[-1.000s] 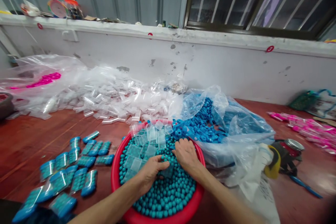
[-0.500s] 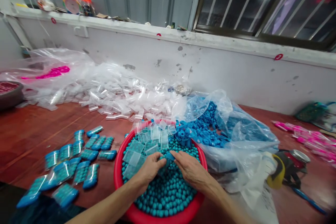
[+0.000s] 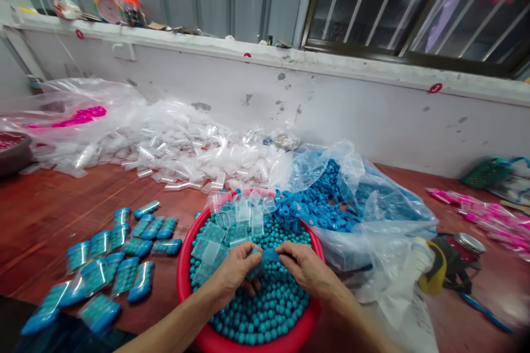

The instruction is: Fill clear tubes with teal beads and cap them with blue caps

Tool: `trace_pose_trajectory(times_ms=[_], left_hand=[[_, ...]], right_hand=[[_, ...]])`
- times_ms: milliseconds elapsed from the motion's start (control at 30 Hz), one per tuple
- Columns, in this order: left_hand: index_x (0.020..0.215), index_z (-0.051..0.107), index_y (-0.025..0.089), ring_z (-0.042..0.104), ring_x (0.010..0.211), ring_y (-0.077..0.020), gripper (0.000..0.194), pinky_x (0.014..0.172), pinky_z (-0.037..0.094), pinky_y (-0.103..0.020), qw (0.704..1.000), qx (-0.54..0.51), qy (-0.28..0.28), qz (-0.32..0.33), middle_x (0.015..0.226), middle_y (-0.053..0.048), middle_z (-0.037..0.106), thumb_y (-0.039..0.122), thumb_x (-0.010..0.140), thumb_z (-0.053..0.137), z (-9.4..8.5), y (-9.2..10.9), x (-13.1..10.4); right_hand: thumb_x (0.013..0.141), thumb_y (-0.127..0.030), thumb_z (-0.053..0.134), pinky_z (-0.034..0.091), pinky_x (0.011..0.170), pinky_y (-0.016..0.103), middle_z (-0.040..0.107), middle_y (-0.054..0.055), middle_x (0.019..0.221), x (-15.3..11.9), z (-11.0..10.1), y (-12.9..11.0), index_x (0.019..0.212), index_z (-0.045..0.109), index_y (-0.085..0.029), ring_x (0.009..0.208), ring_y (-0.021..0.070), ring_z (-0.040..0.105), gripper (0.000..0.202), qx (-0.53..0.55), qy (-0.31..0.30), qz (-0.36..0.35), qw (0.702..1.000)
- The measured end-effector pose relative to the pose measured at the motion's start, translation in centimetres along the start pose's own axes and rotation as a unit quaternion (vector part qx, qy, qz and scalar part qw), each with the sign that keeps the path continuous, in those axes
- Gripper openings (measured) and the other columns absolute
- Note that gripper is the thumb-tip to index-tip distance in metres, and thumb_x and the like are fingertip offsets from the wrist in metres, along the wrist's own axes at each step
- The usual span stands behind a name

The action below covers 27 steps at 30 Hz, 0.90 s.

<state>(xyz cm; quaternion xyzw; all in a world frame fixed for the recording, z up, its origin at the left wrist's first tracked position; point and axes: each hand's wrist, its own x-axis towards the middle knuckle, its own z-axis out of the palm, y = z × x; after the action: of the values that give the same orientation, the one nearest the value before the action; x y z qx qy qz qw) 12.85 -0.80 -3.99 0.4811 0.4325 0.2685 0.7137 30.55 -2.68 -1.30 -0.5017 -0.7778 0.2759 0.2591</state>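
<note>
A red basin (image 3: 183, 265) full of teal beads (image 3: 265, 314) sits in front of me. Over the beads, my left hand (image 3: 238, 267) is closed around a small clear container (image 3: 254, 272) with teal beads in it, mostly hidden by the fingers. My right hand (image 3: 304, 269) pinches a blue cap (image 3: 271, 254) at the container's right end. Whether the cap is seated there, I cannot tell. Clear empty sleeves (image 3: 211, 251) lie on the beads at the basin's back left. Blue caps (image 3: 287, 210) spill over its back right rim.
Filled blue-capped containers (image 3: 126, 276) lie on the red table at left. A heap of clear sleeves (image 3: 194, 146) runs along the wall. A plastic bag of blue caps (image 3: 331, 193) stands behind right. A yellow-and-black tool (image 3: 436, 270) and pink pieces (image 3: 484, 218) lie at right.
The right fingers have curled from stretched out over the cap to a pinch on its right side. More of the cap shows between my hands. The view has shifted slightly.
</note>
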Motion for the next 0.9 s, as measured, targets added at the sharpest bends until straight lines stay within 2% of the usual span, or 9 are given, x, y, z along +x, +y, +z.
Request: trace_pose_trajectory(times_ms=[133,233,333,467,533,633,767,833,900], left_hand=[[0.08,0.044,0.017,0.045,0.036,-0.0054,0.041,0.029,0.026,-0.013,1.0,-0.013,-0.008,0.01,0.055,0.005,0.051,0.053,0.064,0.056,0.1,0.1,0.1],[0.078,0.043,0.017,0.039,0.032,-0.0032,0.038,0.028,0.021,-0.012,0.999,0.018,0.021,0.03,0.052,0.007,0.048,0.052,0.066,0.053,0.0,0.2,0.1],[0.078,0.044,0.017,0.038,0.032,-0.0033,0.034,0.028,0.021,-0.013,0.996,0.059,0.053,0.032,0.053,0.007,0.047,0.049,0.068,0.051,-0.1,0.2,0.1],[0.079,0.044,0.018,0.038,0.034,-0.0038,0.03,0.029,0.022,-0.014,0.996,0.07,0.046,0.034,0.053,0.008,0.044,0.047,0.07,0.049,0.1,0.4,-0.1],[0.078,0.043,0.018,0.036,0.034,-0.004,0.029,0.03,0.023,-0.014,0.996,0.07,0.04,0.04,0.05,0.009,0.042,0.046,0.071,0.049,0.2,0.5,-0.2],[0.075,0.044,0.018,0.034,0.036,-0.0038,0.026,0.033,0.024,-0.015,0.996,0.065,0.033,0.048,0.049,0.01,0.039,0.043,0.071,0.049,0.4,0.6,-0.4],[0.077,0.045,0.017,0.034,0.036,-0.0036,0.027,0.033,0.025,-0.016,0.997,0.066,0.023,0.039,0.052,0.009,0.041,0.043,0.071,0.05,0.3,0.4,-0.2],[0.08,0.044,0.017,0.037,0.035,-0.0039,0.029,0.032,0.024,-0.015,0.997,0.067,0.029,0.033,0.054,0.008,0.045,0.045,0.072,0.048,0.2,0.3,-0.1],[0.082,0.044,0.017,0.04,0.035,-0.0041,0.031,0.031,0.023,-0.015,0.997,0.062,0.029,0.036,0.056,0.007,0.047,0.046,0.073,0.047,0.0,0.2,0.0]], right_hand=[[0.082,-0.016,0.042,0.033,0.055,0.021,0.052,-0.004,0.062,-0.2,-0.7,-0.1,0.073,0.055,-0.018,0.058,0.0104,0.047,0.016,-0.021,0.004,0.014,1.0],[0.08,-0.015,0.044,0.031,0.055,0.021,0.051,-0.004,0.06,-0.4,-0.7,0.1,0.068,0.054,-0.019,0.058,0.0106,0.046,0.016,-0.048,-0.013,0.014,0.999],[0.079,-0.015,0.044,0.033,0.057,0.021,0.053,-0.003,0.062,-0.6,-0.7,0.2,0.069,0.056,-0.019,0.06,0.0116,0.048,0.016,-0.054,-0.029,0.019,0.998],[0.083,-0.019,0.04,0.037,0.062,0.022,0.057,-0.001,0.071,-0.4,-0.3,-0.3,0.08,0.057,-0.019,0.066,0.0129,0.052,0.017,-0.008,0.053,0.038,0.998],[0.083,-0.019,0.041,0.037,0.062,0.022,0.058,-0.001,0.071,-0.1,0.2,-0.5,0.08,0.057,-0.019,0.067,0.0128,0.052,0.017,0.013,0.062,0.027,0.998],[0.082,-0.017,0.043,0.037,0.061,0.021,0.057,-0.002,0.069,-0.1,0.2,-0.6,0.076,0.059,-0.019,0.066,0.0123,0.052,0.017,0.019,0.021,0.005,1.0],[0.08,-0.017,0.044,0.034,0.055,0.021,0.052,-0.004,0.061,-0.3,-1.3,-0.5,0.071,0.058,-0.019,0.058,0.0108,0.048,0.016,0.006,-0.027,0.015,1.0],[0.08,-0.018,0.044,0.033,0.053,0.021,0.049,-0.004,0.059,-0.3,-1.6,-0.6,0.069,0.056,-0.019,0.056,0.0106,0.045,0.016,0.007,-0.003,0.038,0.999],[0.081,-0.021,0.043,0.033,0.052,0.021,0.048,-0.004,0.059,-0.2,-1.1,-0.6,0.071,0.055,-0.019,0.056,0.0107,0.044,0.016,0.034,0.05,0.066,0.996]])
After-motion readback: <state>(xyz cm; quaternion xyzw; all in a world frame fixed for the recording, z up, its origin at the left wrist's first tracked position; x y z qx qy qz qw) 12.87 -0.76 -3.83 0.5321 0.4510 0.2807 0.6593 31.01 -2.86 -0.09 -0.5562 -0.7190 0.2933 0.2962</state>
